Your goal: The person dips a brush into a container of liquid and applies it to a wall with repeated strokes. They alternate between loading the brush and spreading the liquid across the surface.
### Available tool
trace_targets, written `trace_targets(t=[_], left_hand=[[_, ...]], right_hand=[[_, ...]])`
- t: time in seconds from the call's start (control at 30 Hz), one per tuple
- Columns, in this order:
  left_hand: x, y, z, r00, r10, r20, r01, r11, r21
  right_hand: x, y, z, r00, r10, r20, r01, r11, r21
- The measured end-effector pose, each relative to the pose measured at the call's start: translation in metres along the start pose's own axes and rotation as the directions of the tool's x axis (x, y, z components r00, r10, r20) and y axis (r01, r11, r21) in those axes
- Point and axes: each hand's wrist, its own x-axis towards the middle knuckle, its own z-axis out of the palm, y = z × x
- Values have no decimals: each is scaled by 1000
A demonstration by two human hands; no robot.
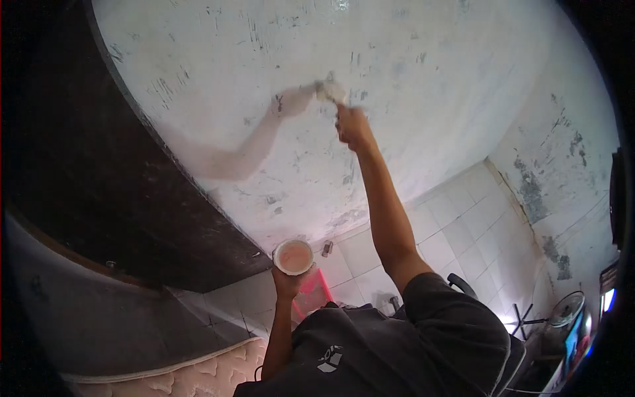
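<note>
In the head view, my right hand (355, 128) is raised at arm's length, its fingers closed round the handle of what looks like a paintbrush (330, 91). The pale, wide head of the brush is against the white wall (423, 99), which has many dark scuffs and bare patches. Low on the left, my left hand (286, 281) grips a round tub (294, 257) from below and the side. Its open top faces me, and a pale, pinkish paint-like substance shows inside. Shadows of my arm and the brush fall on the wall.
A dark door or panel (119, 152) borders the wall at left. Below are white floor tiles (436, 251), a pink plastic item (313, 291) and a quilted mattress (211, 374). At right stand a fan (567, 309), a black-legged stand (522, 323) and a lit screen (608, 300).
</note>
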Motion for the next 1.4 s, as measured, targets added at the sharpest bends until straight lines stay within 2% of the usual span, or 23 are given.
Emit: trace_targets(t=[0.1, 0.17, 0.3, 0.33, 0.37, 0.43, 0.53, 0.57, 0.63, 0.7, 0.77, 0.83, 0.9, 0.97, 1.0, 1.03, 1.07, 1.1, 1.13, 1.17, 1.23, 1.27, 1.4], left_hand=[[-4, -8, -3, 999, 8, -34, -7, 1000, 15], [-5, -11, -6, 998, -43, 50, 41, 998, 43], [-5, -2, -4, 995, -75, 61, 69, 994, 86], [-7, 5, -2, 1000, -11, 14, 11, 998, 61], [-8, 8, -1, 998, 50, -35, -49, 998, 38], [-8, 2, -7, 1000, 0, -2, 0, 999, 54], [-6, 4, -10, 998, -55, 35, 53, 998, 40], [-6, 6, -10, 997, -62, 39, 62, 998, 8], [-8, -3, -13, 997, -66, 35, 66, 998, -7], [-10, -2, -15, 997, -73, 33, 74, 997, -21], [-6, 7, -14, 996, -85, 38, 82, 994, 74], [-6, 7, -15, 996, -75, 39, 73, 995, 63], [-6, 4, -15, 997, -64, 37, 62, 997, 49], [-9, -3, -18, 994, -97, 40, 94, 992, 89], [-10, -6, -19, 994, -101, 41, 98, 991, 88], [-10, -8, -20, 995, -88, 49, 81, 989, 123], [-12, -10, -19, 995, -77, 57, 67, 985, 158], [-15, -10, -19, 995, -85, 58, 75, 985, 158], [-17, -11, -18, 997, -53, 51, 49, 996, 72], [-17, -11, -19, 999, -20, 41, 21, 1000, -12], [-17, -11, -17, 999, -34, 12, 35, 999, -34], [-17, -12, -15, 999, -50, -19, 49, 997, -60], [-18, -3, -18, 1000, 22, 16, -24, 996, 91]], right_hand=[[17, -59, 6, 997, -73, 12, 73, 997, 19], [21, -89, 6, 993, -111, 33, 109, 993, 54], [6, -111, 4, 978, -199, 58, 187, 968, 168], [1, -107, 6, 984, -180, 11, 176, 969, 174], [-2, -100, 6, 984, -178, 11, 174, 970, 172], [-4, -70, 3, 992, -118, 47, 110, 982, 154], [-1, 9, 7, 995, 93, -40, -91, 994, 61], [2, 45, 1, 994, 103, 22, -104, 993, 51], [-7, 92, -7, 956, 290, 31, -292, 954, 65], [-18, 141, -14, 940, 341, 11, -341, 940, -7], [-26, 166, -19, 926, 378, -22, -378, 925, -38], [-31, 179, -23, 879, 477, 9, -474, 876, -89], [-25, 180, -24, 884, 468, 7, -463, 876, -131], [-18, 165, -24, 902, 420, 103, -407, 905, -129], [-21, 137, -14, 926, 377, 13, -374, 921, -114], [-10, 127, -15, 961, 275, 17, -269, 949, -165], [6, 107, -18, 964, 263, 20, -251, 938, -239], [4, 71, -10, 957, 288, 15, -283, 947, -155], [6, 47, -5, 983, 181, 17, -177, 974, -144], [11, 23, -3, 982, 187, 40, -183, 979, -90], [14, -20, -1, 998, 66, -12, -67, 989, -131], [7, -52, 2, 1000, 27, -1, -27, 997, -76], [9, -124, 4, 988, -129, 83, 127, 991, 31]])
